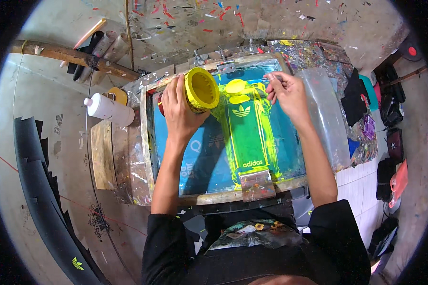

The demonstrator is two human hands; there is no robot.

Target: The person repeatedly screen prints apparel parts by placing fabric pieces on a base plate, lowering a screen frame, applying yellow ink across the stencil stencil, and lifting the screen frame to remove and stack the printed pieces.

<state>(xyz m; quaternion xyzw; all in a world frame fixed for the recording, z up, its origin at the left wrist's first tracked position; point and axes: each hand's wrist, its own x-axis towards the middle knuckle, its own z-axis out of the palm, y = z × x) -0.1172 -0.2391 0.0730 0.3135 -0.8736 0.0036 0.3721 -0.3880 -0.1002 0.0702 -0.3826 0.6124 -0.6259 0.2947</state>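
My left hand [178, 107] is wrapped round a tub of yellow ink [202, 90], tipped over so that its open mouth faces up and to the right. Below it lies a screen-printing frame [150, 156] with a wooden rim and blue mesh. A green printing area [242, 137] with a light logo runs down the mesh, edged with yellow smears. Thick yellow ink [236, 87] is pooled at its far end. My right hand [286, 92] hovers over the frame's far right part, fingers curled and pinched together; whether they hold anything small is hidden.
On the left stand a white bottle [111, 109] and a wooden block [103, 154]. A taped block [257, 186] sits on the frame's near edge. Clear plastic sheet [323, 118] and black cloth [354, 97] lie at right. Dark printed sheets [43, 194] hang far left.
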